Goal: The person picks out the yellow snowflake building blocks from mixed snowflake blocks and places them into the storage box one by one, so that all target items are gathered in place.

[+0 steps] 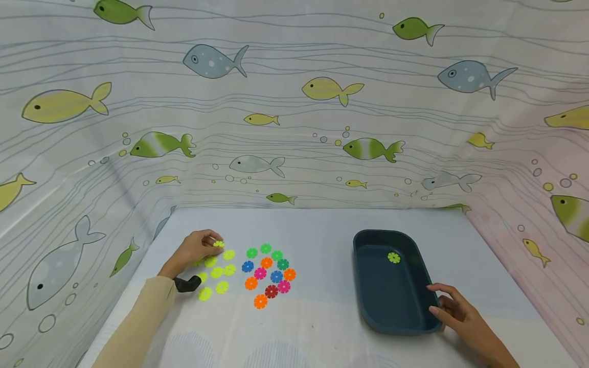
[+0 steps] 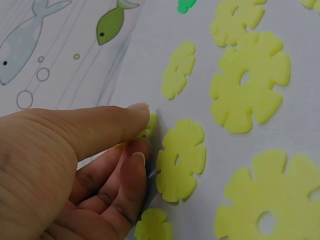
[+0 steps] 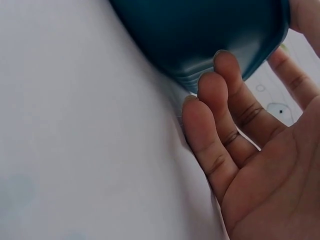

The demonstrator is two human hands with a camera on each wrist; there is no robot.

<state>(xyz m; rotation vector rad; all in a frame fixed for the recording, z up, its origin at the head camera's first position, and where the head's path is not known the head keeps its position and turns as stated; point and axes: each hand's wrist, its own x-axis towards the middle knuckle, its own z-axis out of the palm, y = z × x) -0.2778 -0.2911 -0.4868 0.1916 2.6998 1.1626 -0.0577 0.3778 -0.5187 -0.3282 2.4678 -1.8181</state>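
Note:
Over at the left, my left hand [image 1: 198,249] pinches a yellow flower-shaped plastic disc [image 1: 219,245] between thumb and fingers. In the left wrist view only a sliver of this disc [image 2: 152,123] shows past the thumb. Several more yellow discs [image 1: 217,272] lie flat around that hand. At the right, my right hand [image 1: 465,316] holds the near right side of a dark blue plastic basin [image 1: 363,296], thumb and index finger at the rim. The right wrist view shows its other fingers [image 3: 200,125] bent up along the basin's outer wall. One yellow disc [image 1: 393,257] lies inside the basin.
Between the yellow discs and the basin lies a group of notched discs: green [image 1: 266,248], blue [image 1: 247,266], orange [image 1: 260,301], pink [image 1: 284,286] and dark red [image 1: 271,291]. A fish-patterned cloth [image 1: 294,179] walls the white tabletop [image 1: 322,317] at the back and sides.

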